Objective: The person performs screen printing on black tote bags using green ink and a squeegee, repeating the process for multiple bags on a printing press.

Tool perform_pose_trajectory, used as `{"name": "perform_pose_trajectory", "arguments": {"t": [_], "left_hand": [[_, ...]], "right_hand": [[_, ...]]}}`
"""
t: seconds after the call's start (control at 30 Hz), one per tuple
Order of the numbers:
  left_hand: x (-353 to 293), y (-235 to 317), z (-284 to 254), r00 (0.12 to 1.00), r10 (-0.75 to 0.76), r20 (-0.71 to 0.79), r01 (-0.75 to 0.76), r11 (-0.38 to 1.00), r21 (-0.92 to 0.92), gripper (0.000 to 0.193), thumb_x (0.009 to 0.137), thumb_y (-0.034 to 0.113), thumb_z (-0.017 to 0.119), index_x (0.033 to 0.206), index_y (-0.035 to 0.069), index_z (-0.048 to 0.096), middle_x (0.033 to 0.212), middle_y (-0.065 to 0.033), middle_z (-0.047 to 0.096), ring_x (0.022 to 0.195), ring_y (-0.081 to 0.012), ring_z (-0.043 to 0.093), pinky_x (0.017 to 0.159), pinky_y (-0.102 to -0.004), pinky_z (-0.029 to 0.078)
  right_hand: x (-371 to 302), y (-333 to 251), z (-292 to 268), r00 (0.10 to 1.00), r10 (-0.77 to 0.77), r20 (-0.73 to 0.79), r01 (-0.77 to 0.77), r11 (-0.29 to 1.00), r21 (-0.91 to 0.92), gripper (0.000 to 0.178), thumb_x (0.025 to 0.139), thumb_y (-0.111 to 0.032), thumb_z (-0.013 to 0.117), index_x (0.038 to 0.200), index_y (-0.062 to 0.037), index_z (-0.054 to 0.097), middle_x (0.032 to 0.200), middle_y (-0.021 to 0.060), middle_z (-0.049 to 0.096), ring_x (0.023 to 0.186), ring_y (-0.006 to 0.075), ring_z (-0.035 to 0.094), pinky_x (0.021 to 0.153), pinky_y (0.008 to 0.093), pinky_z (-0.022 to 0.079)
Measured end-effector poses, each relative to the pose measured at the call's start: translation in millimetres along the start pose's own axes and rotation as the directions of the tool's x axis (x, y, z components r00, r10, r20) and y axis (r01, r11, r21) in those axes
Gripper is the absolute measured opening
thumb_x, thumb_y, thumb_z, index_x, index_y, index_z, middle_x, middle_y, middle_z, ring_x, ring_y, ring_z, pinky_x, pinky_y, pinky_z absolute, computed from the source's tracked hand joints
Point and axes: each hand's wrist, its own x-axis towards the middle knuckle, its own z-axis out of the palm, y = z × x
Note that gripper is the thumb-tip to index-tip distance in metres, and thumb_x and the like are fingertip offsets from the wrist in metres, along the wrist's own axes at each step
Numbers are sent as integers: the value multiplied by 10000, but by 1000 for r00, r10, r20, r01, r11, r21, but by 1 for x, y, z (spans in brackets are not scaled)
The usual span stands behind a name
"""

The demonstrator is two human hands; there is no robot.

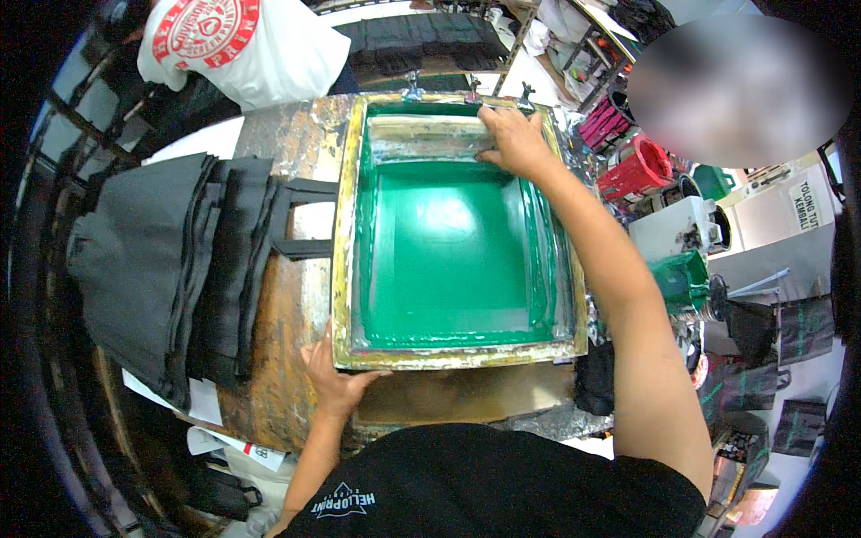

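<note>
A screen printing frame (579, 314) with a paint-stained yellowish wooden border lies on the table before me, its mesh coated with green ink. At the far end inside it rests a wide squeegee (421, 143), smeared with pale and green ink. My right hand (518, 142) is closed on the squeegee's right end. My left hand (336, 381) grips the frame's near left corner, thumb along the near edge. Left of the frame lies a pile of black fabric bags (148, 260); two straps (309, 249) from it reach to the frame's left side. What lies under the frame is hidden.
Metal clamps (413, 85) stand at the frame's far edge. The stained wooden table (287, 359) extends to the left. Ink tubs, including a red one (635, 170) and a green one (680, 280), crowd the right. A person in a white shirt (251, 54) stands at the far left.
</note>
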Motion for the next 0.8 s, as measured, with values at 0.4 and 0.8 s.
{"name": "perform_pose_trajectory", "arguments": {"t": [0.4, 0.8], "left_hand": [[9, 7, -18, 994, -73, 80, 55, 978, 203, 1176, 524, 769, 880, 1455, 98, 628, 1187, -126, 492, 1162, -340, 458, 1030, -536, 318], [294, 57, 47, 894, 445, -51, -439, 893, 99, 926, 817, 767, 707, 1385, 38, 650, 1311, -219, 593, 1243, -379, 545, 1074, -503, 393]], "right_hand": [[79, 26, -2, 982, -9, 190, 1, 999, 42, 789, 732, -373, 928, 1391, -175, 543, 1327, 106, 670, 1294, 350, 605, 973, 713, 428], [20, -2, 45, 881, -48, -470, -49, 980, -191, 402, 854, -144, 703, 1249, -184, 639, 1012, 31, 649, 1001, 253, 640, 888, 466, 457]]}}
